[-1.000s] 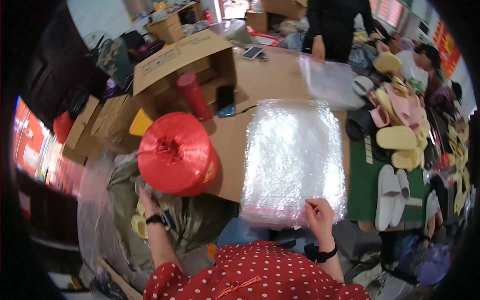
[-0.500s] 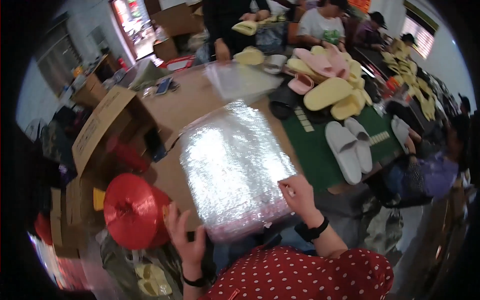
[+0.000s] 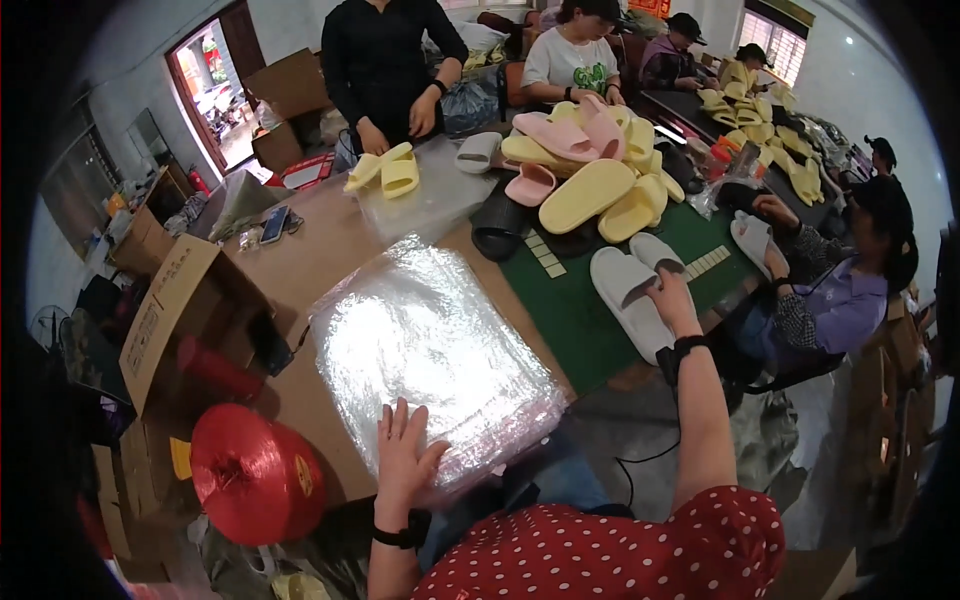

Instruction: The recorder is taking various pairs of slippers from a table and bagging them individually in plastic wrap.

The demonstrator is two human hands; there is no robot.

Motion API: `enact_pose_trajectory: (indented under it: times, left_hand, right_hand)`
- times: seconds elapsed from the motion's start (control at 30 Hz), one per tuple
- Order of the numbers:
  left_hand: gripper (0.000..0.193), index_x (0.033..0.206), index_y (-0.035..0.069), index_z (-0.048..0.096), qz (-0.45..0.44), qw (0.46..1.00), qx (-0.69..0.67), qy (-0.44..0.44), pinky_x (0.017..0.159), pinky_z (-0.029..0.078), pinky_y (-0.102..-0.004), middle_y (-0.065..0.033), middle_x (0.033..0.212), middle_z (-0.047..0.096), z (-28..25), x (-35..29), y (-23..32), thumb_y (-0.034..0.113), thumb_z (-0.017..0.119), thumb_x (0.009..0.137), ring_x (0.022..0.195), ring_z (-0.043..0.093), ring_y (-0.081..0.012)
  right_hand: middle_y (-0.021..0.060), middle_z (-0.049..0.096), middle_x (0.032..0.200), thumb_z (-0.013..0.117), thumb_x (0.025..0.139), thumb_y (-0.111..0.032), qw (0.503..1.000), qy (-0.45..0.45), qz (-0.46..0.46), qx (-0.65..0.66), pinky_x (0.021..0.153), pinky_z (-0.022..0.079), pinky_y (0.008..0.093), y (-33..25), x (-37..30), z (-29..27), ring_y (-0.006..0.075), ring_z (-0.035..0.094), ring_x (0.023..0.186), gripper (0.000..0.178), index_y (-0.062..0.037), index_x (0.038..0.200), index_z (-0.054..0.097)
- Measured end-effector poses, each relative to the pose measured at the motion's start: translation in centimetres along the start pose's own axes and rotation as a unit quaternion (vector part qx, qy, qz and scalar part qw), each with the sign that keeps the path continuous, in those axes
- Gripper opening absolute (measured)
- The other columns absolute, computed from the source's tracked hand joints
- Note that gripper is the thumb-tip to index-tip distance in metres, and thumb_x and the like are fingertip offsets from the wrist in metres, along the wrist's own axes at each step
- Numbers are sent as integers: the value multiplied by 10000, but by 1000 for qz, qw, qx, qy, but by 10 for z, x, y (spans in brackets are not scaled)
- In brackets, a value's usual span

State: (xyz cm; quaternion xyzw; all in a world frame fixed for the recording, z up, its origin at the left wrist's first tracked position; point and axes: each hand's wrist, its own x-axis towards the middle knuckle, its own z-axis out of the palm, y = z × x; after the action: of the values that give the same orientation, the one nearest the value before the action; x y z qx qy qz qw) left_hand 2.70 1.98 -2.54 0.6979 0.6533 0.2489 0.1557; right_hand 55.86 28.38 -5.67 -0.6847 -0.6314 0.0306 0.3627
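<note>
My left hand (image 3: pixel 403 455) lies with fingers spread on the near edge of a shiny stack of clear plastic bags (image 3: pixel 420 350). Stretched out to the right, my right hand (image 3: pixel 672 302) grips a pair of light grey slippers (image 3: pixel 622 290) near their straps, over a green mat (image 3: pixel 560 345). Part of the second slipper is hidden behind my fingers. Beyond the pair rises a pile of yellow, pink and black slippers, with a large yellow slipper (image 3: pixel 588 197) in front.
A red roll of plastic twine (image 3: pixel 255 475) stands at the left, beside an open cardboard box (image 3: pixel 165 305). Across the table a person in black (image 3: pixel 390 70) handles yellow slippers (image 3: pixel 400 175) over clear bags. Another person (image 3: pixel 835 310) at the right holds a grey slipper.
My right hand has left the bag stack and reached right onto the grey slippers. My left hand, raised beside the stack before, has come down on it. The view has shifted.
</note>
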Motion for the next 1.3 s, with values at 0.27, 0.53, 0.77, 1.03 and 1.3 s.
enact_pose_trajectory:
  times: [0.27, 0.53, 0.77, 1.03, 1.3]
  left_hand:
    - [669, 1370, 78, 570, -29, 999, 3, 15, 1180, 204, -552, -234, 1546, 369, 8, -3, -3, 445, 728, 833, 1452, 259, -459]
    - [674, 1377, 108, 571, -3, 1000, 6, 28, 1169, 213, -564, -235, 1545, 371, 15, -5, -12, 522, 679, 857, 1445, 269, -471]
    - [682, 1379, 103, 563, 4, 999, 7, 42, 1171, 211, -568, -227, 1534, 389, 17, -4, -20, 510, 692, 847, 1448, 248, -477]
    - [561, 1215, 79, 650, -43, 973, -221, 58, 1043, 408, -481, -169, 1264, 632, 9, 4, 0, 312, 771, 720, 1256, 520, -386]
    - [475, 1140, 85, 683, 28, 991, -86, 100, 987, 414, -499, -166, 1187, 671, 21, -3, -10, 342, 709, 742, 1156, 568, -410]
  right_hand:
    - [259, 580, 777, 653, 838, -135, 994, -82, 12, 74, 690, 447, 467, -7, -7, -3, 419, 582, 758, 247, 93, 860, 562]
    - [164, 561, 802, 577, 834, -14, 976, -58, 22, 210, 685, 449, 376, -83, -80, -20, 284, 551, 727, 157, 44, 980, 582]
    - [194, 673, 1059, 588, 834, 37, 937, -78, -124, 316, 799, 534, 404, -287, -127, -25, 375, 667, 971, 310, -12, 1136, 633]
    - [252, 538, 1184, 647, 847, -102, 908, -229, -175, 304, 894, 463, 478, -355, -192, 75, 443, 538, 1056, 551, 25, 1353, 469]
    - [159, 538, 1176, 695, 884, -280, 925, -203, -255, 195, 944, 453, 427, -333, -221, 92, 357, 517, 1095, 496, -45, 1300, 561]
